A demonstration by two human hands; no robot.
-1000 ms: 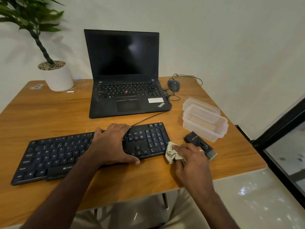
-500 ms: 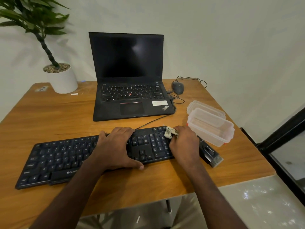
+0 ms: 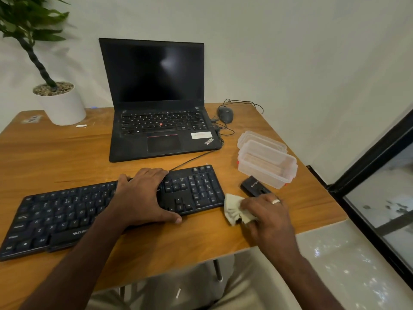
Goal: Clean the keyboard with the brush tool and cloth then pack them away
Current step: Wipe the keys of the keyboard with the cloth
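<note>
A black keyboard (image 3: 67, 213) lies along the front of the wooden desk (image 3: 55, 153). My left hand (image 3: 143, 195) rests flat over its middle keys, thumb at the front edge. My right hand (image 3: 266, 213) grips a crumpled pale cloth (image 3: 234, 210) on the desk just off the keyboard's right end. The black brush tool (image 3: 251, 185) lies behind my right hand, its near end hidden by my fingers. A clear plastic box (image 3: 268, 166) stands open beyond the brush.
An open black laptop (image 3: 161, 121) sits behind the keyboard, with a wired mouse (image 3: 225, 114) to its right. The box's clear lid (image 3: 252, 138) lies behind the box. A potted plant (image 3: 60, 101) stands at the back left. The desk's right edge is close to my right hand.
My right hand has drawn the cloth from the number pad's top down and off the keyboard's right end onto the desk. My left hand has stayed on the keys.
</note>
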